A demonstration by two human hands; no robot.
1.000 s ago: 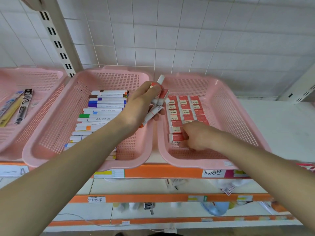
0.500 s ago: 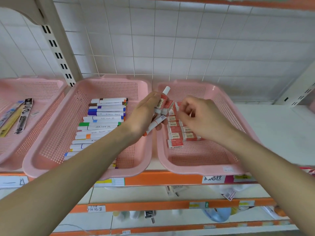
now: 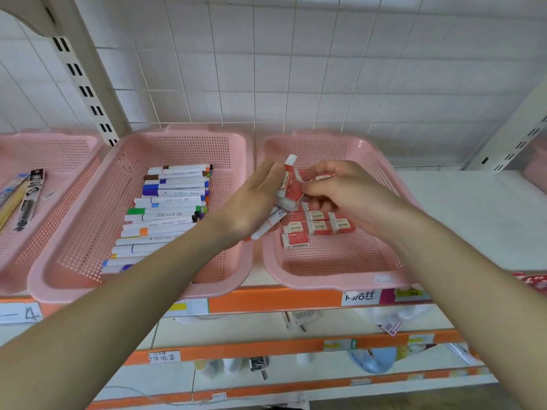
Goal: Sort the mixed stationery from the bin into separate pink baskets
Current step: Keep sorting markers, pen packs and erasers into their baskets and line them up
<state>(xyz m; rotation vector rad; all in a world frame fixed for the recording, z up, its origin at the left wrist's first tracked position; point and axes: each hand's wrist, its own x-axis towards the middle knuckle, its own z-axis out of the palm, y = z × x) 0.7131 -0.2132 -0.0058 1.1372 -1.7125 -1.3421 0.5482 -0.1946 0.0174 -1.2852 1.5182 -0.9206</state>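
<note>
The left hand [image 3: 251,208] still grips a bunch of stuff over the gap between the two baskets: red erasers [image 3: 291,187] on top and an orange-tipped marker [image 3: 268,226] poking out below; the right hand [image 3: 340,196], which a second ago was pressed down on the eraser rows [image 3: 318,226] in the right basket [image 3: 340,270], has come up and now pinches one eraser in that bunch. The middle basket [image 3: 88,232] still holds its row of markers [image 3: 165,214]; the camera has tipped up a bit, so the baskets sit lower in view.

Both hands [image 3: 299,199] on erasers [image 3: 293,187]
</note>
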